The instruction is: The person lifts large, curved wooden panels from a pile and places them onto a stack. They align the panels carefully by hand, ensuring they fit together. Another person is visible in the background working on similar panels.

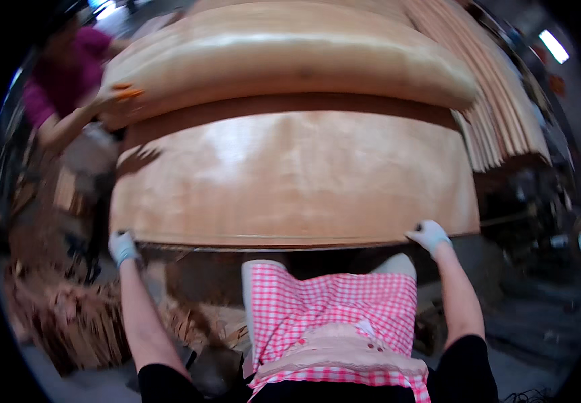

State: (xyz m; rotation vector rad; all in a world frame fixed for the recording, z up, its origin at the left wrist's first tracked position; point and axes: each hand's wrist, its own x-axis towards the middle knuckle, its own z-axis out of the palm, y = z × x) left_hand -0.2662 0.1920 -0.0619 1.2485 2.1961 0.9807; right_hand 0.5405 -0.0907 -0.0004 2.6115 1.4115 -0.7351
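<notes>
In front of me lies a broad, pale wood veneer sheet (297, 178) with a glossy surface. My left hand (123, 247), in a white glove, is closed on the sheet's near left corner. Toward the right end of the same near edge, my right hand (430, 236), also white-gloved, grips with its fingers at the rim. Beyond, a large curled veneer sheet (290, 60) arches across the full width and casts a dark shadow on the flat one. The undersides of my fingers are hidden.
At the far left a co-worker in a purple top (78, 70) has an orange-tipped hand (126, 94) on the curled sheet. Wavy stacked veneer sheets (499, 101) hang over at the right. Broken veneer scraps (78, 322) pile up at lower left.
</notes>
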